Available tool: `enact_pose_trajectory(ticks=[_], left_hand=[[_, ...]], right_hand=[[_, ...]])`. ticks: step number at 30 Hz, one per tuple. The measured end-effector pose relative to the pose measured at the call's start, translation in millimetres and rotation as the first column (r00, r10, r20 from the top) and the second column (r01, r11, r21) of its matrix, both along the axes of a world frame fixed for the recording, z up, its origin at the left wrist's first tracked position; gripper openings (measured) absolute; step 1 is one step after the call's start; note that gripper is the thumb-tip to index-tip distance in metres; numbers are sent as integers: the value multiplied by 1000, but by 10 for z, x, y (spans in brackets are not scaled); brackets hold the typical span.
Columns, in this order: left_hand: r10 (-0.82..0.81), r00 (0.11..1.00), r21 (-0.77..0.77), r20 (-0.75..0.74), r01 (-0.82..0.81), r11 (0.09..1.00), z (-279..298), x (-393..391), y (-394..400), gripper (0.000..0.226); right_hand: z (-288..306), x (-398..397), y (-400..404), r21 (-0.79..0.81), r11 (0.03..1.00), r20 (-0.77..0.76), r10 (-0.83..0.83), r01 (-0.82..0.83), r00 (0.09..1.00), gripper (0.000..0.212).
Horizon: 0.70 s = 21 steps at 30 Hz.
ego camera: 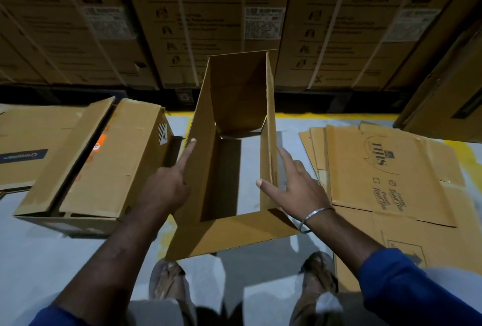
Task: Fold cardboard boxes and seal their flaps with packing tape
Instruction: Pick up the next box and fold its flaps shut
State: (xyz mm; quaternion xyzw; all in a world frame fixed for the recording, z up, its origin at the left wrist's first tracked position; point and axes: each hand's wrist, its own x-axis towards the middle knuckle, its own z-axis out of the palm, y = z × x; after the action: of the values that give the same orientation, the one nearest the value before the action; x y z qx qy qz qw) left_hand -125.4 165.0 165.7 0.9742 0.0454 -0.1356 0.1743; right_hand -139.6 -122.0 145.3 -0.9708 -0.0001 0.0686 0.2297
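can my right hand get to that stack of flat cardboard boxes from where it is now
Probably yes. The right hand rests on the open box's right wall, and the stack of flat cardboard boxes lies on the floor just to its right with nothing between.

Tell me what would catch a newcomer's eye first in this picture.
First, the open cardboard box standing in the middle of the floor, with no bottom closed yet, so the grey floor shows through it. The left hand presses straight fingers against its left wall and the right hand against its right wall. Next, the stack of flattened boxes on the right and a folded box on the left.
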Motion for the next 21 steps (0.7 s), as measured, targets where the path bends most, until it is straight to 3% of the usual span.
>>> enact_pose_trajectory(ticks=[5, 10, 13, 16, 21], left_hand=[[6, 1000, 37, -16, -6, 999, -5, 46, 52, 81], [62, 994, 77, -86, -55, 996, 40, 54, 82, 52], [57, 994, 57, -93, -52, 997, 76, 38, 67, 36], [43, 991, 49, -129, -37, 998, 46, 17, 77, 16], [52, 988, 50, -144, -46, 998, -4, 31, 129, 13]], right_hand=[[92, 88, -17, -64, 994, -18, 87, -88, 996, 87], [254, 230, -439, -113, 989, -97, -108, 96, 989, 47], [458, 128, -602, -99, 988, -154, -131, 117, 979, 50], [500, -27, -677, -123, 991, -313, -90, 54, 945, 49], [467, -55, -705, -125, 992, -423, -36, -19, 905, 46]])
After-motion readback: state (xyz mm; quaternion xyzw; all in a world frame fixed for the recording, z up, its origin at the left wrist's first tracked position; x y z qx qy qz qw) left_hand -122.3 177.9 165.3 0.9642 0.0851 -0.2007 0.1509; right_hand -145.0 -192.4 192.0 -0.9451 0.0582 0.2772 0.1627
